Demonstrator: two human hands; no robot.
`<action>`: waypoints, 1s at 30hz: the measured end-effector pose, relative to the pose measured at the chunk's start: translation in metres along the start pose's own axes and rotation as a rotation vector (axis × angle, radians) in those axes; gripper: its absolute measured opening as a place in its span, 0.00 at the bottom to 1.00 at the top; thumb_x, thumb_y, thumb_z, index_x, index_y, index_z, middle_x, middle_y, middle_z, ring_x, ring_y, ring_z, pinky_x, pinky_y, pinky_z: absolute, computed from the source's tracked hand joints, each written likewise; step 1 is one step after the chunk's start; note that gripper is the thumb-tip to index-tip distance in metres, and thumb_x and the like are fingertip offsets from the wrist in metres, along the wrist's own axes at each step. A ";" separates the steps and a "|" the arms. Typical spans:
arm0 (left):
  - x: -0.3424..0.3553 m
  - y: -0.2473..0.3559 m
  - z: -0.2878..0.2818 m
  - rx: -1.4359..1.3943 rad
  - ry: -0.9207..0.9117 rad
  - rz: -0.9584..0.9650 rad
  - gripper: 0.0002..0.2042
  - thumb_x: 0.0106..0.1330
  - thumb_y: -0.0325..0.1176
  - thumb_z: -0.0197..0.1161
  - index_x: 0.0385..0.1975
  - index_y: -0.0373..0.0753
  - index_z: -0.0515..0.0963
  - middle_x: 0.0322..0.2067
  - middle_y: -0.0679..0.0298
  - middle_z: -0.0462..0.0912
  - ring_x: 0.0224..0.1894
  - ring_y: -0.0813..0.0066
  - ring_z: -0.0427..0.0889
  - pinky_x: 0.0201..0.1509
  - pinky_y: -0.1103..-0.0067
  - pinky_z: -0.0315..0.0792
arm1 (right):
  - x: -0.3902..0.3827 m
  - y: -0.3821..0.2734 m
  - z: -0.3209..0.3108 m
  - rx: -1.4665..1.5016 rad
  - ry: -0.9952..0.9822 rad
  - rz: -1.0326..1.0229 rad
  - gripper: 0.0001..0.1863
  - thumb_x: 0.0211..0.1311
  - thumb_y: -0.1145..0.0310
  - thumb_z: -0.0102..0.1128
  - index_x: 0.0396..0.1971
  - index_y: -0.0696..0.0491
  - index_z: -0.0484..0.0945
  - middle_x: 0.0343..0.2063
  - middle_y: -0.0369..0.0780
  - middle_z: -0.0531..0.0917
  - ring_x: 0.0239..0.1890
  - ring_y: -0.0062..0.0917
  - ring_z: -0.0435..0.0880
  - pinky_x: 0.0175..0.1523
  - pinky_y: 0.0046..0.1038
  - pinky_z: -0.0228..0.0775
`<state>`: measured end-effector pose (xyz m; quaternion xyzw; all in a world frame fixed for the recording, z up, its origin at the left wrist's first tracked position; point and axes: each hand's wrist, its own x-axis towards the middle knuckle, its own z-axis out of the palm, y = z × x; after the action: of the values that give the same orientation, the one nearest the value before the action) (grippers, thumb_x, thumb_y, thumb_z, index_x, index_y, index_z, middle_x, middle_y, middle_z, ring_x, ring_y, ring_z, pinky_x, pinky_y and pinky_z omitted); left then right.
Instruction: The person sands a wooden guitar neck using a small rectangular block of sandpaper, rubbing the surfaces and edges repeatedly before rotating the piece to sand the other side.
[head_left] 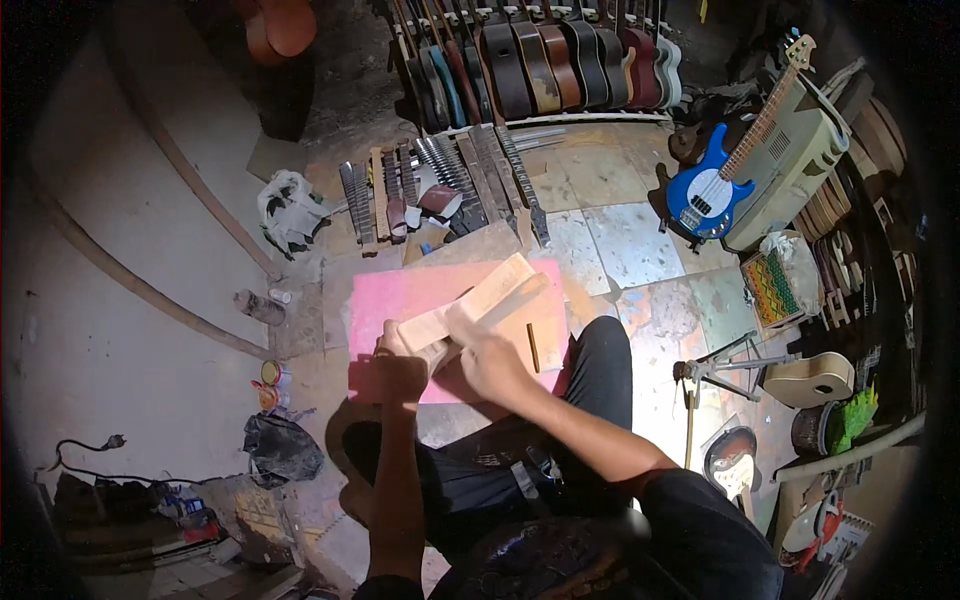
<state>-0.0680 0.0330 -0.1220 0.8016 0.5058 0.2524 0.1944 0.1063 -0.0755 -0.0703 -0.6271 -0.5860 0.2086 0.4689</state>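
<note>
A pale block of wood (pixel 505 283), long and straight-edged, slants from my left hand up to the right over a pink board (pixel 385 300) on the floor. My left hand (pixel 400 368) is closed around its lower end. Against the wood's near side, my right hand (pixel 490 365) is curled closed, its fingertips blurred by motion. Something light-coloured shows at those fingertips, too smeared to name. To the right of my right hand, a thin brown stick (pixel 533 347) lies on the board.
Beyond the board lie several slotted guitar fretboards (pixel 445 165). A row of guitars (pixel 560 65) stands at the back. On the right are a blue bass guitar (pixel 710 190), a metal stand (pixel 735 365) and a guitar body (pixel 810 380). A black plastic bag (pixel 282 450) sits on the left.
</note>
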 end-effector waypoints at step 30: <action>0.001 0.021 -0.009 -0.023 0.025 -0.123 0.15 0.58 0.31 0.66 0.44 0.36 0.73 0.38 0.46 0.85 0.48 0.43 0.84 0.50 0.55 0.77 | 0.017 -0.074 -0.003 -0.378 -0.350 -0.105 0.30 0.61 0.72 0.58 0.67 0.51 0.75 0.72 0.48 0.71 0.39 0.47 0.89 0.43 0.44 0.83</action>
<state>-0.0579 0.0258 -0.1031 0.7636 0.5535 0.2560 0.2124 0.0722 -0.0700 -0.0024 -0.6267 -0.7185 0.1763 0.2449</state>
